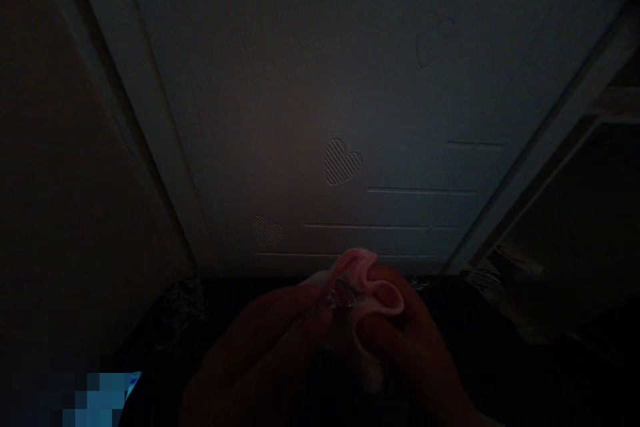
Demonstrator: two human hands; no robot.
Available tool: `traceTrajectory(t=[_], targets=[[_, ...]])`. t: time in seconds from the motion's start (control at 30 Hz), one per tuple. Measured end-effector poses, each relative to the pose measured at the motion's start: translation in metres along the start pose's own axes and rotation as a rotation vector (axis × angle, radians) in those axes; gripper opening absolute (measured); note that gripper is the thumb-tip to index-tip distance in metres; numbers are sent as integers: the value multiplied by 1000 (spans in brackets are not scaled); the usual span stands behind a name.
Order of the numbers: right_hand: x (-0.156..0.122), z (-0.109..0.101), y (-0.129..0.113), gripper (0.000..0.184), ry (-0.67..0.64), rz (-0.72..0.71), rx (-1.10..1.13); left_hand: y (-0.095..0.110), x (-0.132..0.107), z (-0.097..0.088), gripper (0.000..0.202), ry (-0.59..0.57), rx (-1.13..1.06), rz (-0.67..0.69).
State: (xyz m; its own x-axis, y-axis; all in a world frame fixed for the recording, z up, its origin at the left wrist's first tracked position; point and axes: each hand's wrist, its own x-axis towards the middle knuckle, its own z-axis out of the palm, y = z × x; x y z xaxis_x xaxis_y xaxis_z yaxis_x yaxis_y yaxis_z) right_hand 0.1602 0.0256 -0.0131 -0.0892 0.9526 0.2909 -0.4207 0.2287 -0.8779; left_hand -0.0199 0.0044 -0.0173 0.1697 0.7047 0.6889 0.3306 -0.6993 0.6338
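Note:
The view is very dark. A folded pink cloth (361,265) is bunched between my two hands, low in the middle. In its folds sits a small clear, shiny object (344,295); its kind cannot be made out. My left hand (260,340) is closed, with its fingertips pressed at the clear object and the cloth's left edge. The fingers of my right hand (410,337) are wrapped into the cloth's folds on the other side. Shadow hides the undersides of both hands.
Ahead stands a pale panelled door (280,100) with carved hearts and lines. A plain wall surface (65,167) runs along the left. Indistinct items (515,267) lie in the dark at right. A blurred bluish glow (107,400) shows at the lower left.

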Motion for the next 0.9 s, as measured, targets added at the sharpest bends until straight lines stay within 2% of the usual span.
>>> traceTrajectory(t=[0.1,0.2,0.3,0.47,0.6,0.73,0.9], targets=[[-1,3,-1,20,3,-17,-16,2,-1,4,23,72,-10,-80],[-1,6,-1,20,34,-43,-37,-2,-1,3,27,48,-39,-75],[-1,7,-1,17,77,-74,-61,-8,-3,-2,34,75,51,-56],[-4,4,-3,12,71,-96,-132,-11,-4,-9,48,-69,25,17],[-5,3,-7,13,79,-135,-204,-10,-1,-8,35,13,47,11],[-6,4,-10,18,73,-164,-257,-11,-2,-10,27,94,159,-56],[-9,5,-4,22,12,-104,-177,-8,-1,-18,28,-22,75,-157]])
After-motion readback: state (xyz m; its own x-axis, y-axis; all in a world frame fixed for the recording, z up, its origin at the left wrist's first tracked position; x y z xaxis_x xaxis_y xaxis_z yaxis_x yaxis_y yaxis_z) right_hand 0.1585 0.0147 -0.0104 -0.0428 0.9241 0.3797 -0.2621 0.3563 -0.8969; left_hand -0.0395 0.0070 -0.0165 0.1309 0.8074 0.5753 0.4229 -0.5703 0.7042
